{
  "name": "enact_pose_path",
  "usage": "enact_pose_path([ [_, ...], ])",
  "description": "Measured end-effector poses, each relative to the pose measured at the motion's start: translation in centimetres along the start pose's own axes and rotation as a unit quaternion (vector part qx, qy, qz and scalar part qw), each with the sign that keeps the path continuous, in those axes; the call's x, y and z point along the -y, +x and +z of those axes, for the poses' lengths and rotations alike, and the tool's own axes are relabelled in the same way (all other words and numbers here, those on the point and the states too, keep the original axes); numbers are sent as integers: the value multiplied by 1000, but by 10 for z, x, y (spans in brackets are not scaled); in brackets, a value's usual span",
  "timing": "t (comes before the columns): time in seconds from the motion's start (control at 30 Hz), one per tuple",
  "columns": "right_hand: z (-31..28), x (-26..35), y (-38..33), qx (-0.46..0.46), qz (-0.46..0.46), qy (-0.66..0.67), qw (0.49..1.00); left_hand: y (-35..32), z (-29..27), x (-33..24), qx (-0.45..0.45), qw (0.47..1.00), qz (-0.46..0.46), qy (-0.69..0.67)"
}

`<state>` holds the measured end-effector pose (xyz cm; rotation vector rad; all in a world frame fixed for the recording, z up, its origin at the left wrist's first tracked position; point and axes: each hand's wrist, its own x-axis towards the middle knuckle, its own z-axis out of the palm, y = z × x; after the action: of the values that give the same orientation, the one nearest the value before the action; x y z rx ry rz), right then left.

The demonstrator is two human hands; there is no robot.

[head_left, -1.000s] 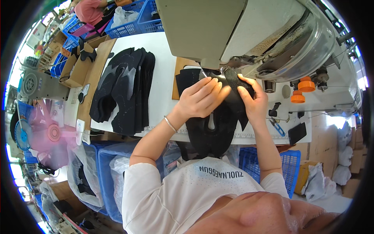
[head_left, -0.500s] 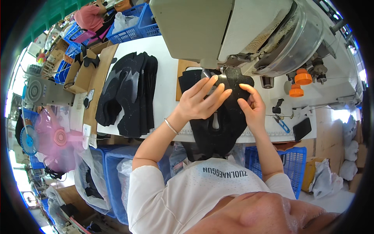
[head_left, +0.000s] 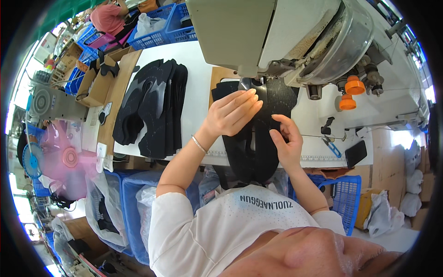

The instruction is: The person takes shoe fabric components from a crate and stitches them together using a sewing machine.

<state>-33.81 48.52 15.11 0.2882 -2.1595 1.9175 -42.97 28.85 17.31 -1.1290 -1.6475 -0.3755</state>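
A black fabric piece [head_left: 261,150] with cut-out openings lies under the sewing machine head [head_left: 235,37], its near end hanging over the table edge towards me. My left hand [head_left: 232,115] is over its left part, fingers stretched out side by side just below the needle area. At the piece's right edge is my right hand [head_left: 289,139], thumb and forefinger apart, the other fingers loosely bent. Neither hand visibly grips the cloth. Exactly what sits beneath the left fingers is hidden.
A stack of black cut pieces [head_left: 154,108] lies left on the white table [head_left: 194,64]. Blue-handled snips [head_left: 333,147] and a dark phone-like slab [head_left: 356,153] lie right. Blue crates [head_left: 348,196] stand below; a pink fan [head_left: 69,157] is at left. Another person [head_left: 108,21] sits far left.
The black piece has turned and shifted under the machine, its near end moving slightly left. My right hand has moved left and nearer to me. My left fingers have drawn closer together.
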Motion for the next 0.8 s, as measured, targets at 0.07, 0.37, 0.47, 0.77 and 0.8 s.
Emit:
enact_pose_path([
  [0.07, 4, 3, 1, -7, -3, -1, 1000, 0, 1, 3, -2, 1000, -21, -15],
  [0.37, 18, 6, 10, -36, -32, 12, 999, 1, 8, 16, -17, 999, -36, -36],
  [0.47, 17, 9, 16, -40, -46, -13, 998, -1, 10, 21, -2, 997, -50, -50],
  [0.77, 18, 11, 45, -40, -52, -15, 998, 7, 10, 29, 19, 978, -178, -109],
  [0.8, 17, 10, 49, -42, -42, -6, 998, 9, 11, 29, 19, 978, -177, -110],
])
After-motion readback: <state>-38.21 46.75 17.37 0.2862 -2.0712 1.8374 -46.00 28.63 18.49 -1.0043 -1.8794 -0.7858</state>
